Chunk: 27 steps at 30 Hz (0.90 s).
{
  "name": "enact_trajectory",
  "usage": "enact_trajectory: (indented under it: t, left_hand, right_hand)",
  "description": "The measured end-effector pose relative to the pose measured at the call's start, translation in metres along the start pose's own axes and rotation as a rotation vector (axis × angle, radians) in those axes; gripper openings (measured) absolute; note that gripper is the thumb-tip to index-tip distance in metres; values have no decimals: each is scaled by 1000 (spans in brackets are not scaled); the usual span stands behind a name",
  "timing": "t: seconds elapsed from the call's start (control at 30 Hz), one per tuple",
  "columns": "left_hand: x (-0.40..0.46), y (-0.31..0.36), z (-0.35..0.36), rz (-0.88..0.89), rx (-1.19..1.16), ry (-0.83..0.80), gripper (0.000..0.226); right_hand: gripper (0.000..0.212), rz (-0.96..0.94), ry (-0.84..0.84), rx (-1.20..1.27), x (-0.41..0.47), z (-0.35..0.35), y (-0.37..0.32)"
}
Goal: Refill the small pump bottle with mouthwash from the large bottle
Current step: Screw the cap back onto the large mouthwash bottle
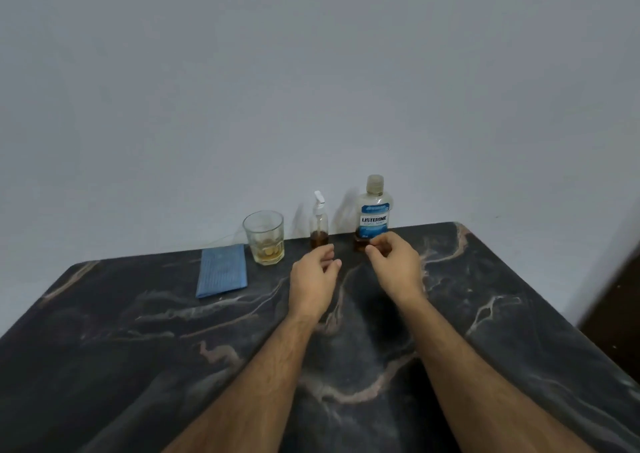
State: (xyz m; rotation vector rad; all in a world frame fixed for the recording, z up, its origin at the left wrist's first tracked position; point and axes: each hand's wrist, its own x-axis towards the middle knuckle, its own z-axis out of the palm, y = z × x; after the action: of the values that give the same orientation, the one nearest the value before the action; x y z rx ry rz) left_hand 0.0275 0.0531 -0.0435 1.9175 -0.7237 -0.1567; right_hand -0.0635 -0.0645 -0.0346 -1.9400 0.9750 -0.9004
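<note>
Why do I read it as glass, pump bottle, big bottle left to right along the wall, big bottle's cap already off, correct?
Not quite: the head view shows the big bottle with its cap on. The order holds: glass, pump bottle, then big bottle.

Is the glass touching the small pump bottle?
Apart. The head view shows dark table between the glass and the small pump bottle.

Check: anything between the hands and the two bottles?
Nothing visible. The left hand is just short of the pump bottle, and the right hand is in front of the large bottle. The glass and cloth sit off to the left.
</note>
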Motion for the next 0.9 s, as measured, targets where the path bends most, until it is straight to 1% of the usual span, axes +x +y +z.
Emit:
enact_trajectory:
  t: [0.13,0.27,0.37,0.47,0.67,0.77,0.9]
  left_hand:
    - [-29,-13,-44,6,39,20,42]
    - [-57,-29,-90,-5,85,60,42]
    - [-73,-43,-122,-52,89,111,41]
    - [-80,-56,-150,-88,118,150,41]
    - [-61,-75,-190,-196,169,233,41]
    - [-41,-82,-198,-238,192,246,41]
    - [-9,-88,-200,-282,238,245,38]
  right_hand:
    - [11,-65,-142,21,-51,15,-18]
    - [10,-138,-237,-41,-92,33,-39]
    - [9,-177,-302,-84,-112,50,-59]
    - [9,-172,-360,-125,-128,70,-76]
    - [8,-94,-403,-232,-131,107,-92]
    - [15,-76,-409,-250,-120,127,-96]
    - [21,-98,-367,-251,-96,151,-103]
